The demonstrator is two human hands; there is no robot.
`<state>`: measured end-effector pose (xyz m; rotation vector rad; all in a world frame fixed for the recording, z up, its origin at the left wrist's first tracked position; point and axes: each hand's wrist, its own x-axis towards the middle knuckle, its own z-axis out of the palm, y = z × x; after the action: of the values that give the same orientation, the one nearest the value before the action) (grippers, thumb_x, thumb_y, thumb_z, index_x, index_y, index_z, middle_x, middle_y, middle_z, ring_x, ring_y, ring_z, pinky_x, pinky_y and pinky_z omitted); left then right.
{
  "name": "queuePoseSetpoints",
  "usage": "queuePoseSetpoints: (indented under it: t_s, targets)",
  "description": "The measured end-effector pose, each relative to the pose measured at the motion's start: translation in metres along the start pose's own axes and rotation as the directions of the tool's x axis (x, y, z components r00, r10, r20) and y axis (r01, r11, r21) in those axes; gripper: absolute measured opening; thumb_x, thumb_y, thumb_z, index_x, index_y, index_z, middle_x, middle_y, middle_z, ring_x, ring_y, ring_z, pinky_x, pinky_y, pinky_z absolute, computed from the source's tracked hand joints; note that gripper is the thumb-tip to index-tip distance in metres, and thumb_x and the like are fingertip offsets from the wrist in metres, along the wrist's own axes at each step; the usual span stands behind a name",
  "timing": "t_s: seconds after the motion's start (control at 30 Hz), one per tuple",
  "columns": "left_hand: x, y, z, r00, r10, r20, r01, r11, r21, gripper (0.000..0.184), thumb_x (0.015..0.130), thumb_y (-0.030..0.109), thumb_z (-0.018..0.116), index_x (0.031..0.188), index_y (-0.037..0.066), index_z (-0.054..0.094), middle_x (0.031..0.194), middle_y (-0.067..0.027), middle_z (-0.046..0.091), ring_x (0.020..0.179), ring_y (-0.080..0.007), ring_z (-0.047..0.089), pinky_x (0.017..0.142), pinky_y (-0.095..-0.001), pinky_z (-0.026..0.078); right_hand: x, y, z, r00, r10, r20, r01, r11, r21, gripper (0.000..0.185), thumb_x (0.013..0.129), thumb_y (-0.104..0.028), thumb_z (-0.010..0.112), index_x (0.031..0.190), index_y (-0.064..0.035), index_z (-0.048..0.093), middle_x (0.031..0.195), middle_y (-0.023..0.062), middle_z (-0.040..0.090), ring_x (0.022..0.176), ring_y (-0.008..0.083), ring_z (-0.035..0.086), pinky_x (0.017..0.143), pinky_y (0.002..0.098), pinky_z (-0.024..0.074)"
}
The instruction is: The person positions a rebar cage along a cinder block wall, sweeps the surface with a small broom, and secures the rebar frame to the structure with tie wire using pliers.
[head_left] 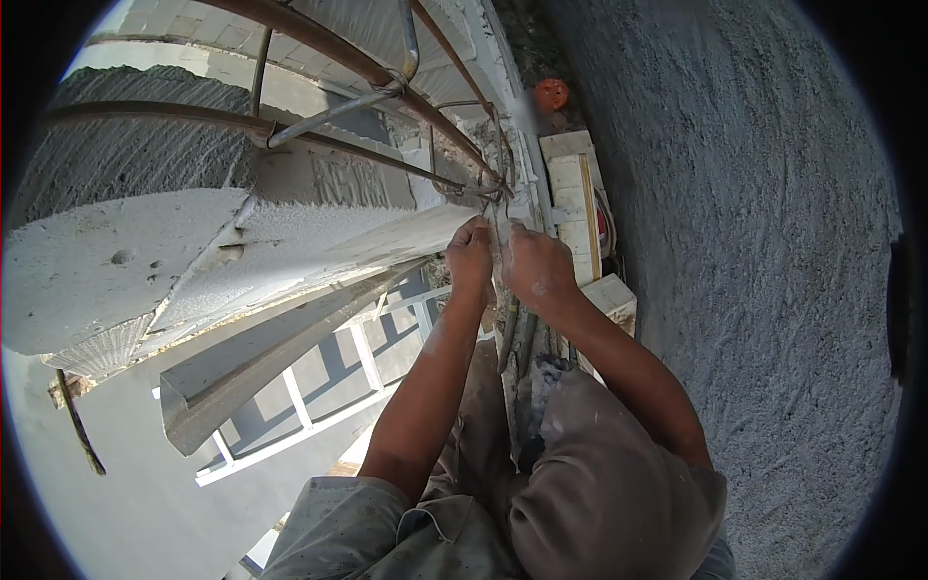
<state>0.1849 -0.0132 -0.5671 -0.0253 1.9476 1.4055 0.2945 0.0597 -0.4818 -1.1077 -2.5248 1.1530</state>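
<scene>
The rebar (362, 63) slants far left from just beyond the curled left hand (470, 256) and right hand (537, 266), contents unclear.

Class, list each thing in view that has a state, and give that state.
Left hand: fingers curled, contents unclear
Right hand: fingers curled, contents unclear
Rebar: rusty, joined at crossings
Channel: slanted
Ladder: partly hidden
Trousers: stained

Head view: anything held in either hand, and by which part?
Can't tell. Left hand and right hand are both curled near the rebar; anything pinched is hidden or too small to make out.
</scene>
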Motion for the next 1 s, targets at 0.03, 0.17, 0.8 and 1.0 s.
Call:
queuePoseSetpoints:
  t_s: [0.03,0.17,0.8,1.0]
  targets:
    - [0.001,0.002,0.000,0.999,-0.032,0.000,0.032,0.999,0.004,0.020,0.095,0.025,0.061,0.099,0.006,0.065,0.079,0.0009,0.059,0.065,-0.0080,0.049,0.060,-0.0240,0.041,0.000,-0.004,-0.005,0.999,0.010,0.042,-0.008,1.000,-0.029,0.022,0.078,-0.006,0.056,0.096,0.0061,0.061,0.081,0.0255,0.066,0.077,0.0409,0.067,0.070,0.0463,0.0538]
    - [0.000,0.006,0.004,0.998,-0.053,-0.037,0.052,0.998,-0.032,0.020,0.093,0.024,0.065,0.100,0.005,0.065,0.078,0.0001,0.060,0.064,-0.0080,0.050,0.057,-0.0241,0.040,0.014,0.008,-0.021,0.993,-0.027,0.118,0.035,0.997,-0.065,0.019,0.080,-0.008,0.055,0.091,0.0033,0.063,0.079,0.0262,0.065,0.077,0.0416,0.066,0.073,0.0484,0.0525]
    - [0.010,0.049,0.001,0.913,-0.378,0.154,0.396,0.912,-0.108,0.011,0.089,0.010,0.056,0.081,0.005,0.059,0.068,-0.0022,0.056,0.053,-0.0119,0.047,0.047,-0.0258,0.036,-0.002,0.038,0.017,0.978,-0.040,0.204,0.011,0.990,0.139,0.015,0.078,-0.011,0.059,0.087,-0.0001,0.065,0.081,0.0243,0.066,0.080,0.0433,0.065,0.076,0.0509,0.0514]
    - [0.007,0.058,-0.003,0.893,-0.374,0.252,0.412,0.903,-0.121,0.013,0.094,0.016,0.054,0.085,0.006,0.057,0.073,-0.0020,0.057,0.057,-0.0110,0.049,0.049,-0.0261,0.037,-0.011,0.028,0.033,0.976,-0.083,0.203,0.055,0.988,0.142,0.027,0.078,-0.010,0.060,0.101,0.0034,0.062,0.079,0.0264,0.065,0.078,0.0447,0.065,0.074,0.0501,0.0523]
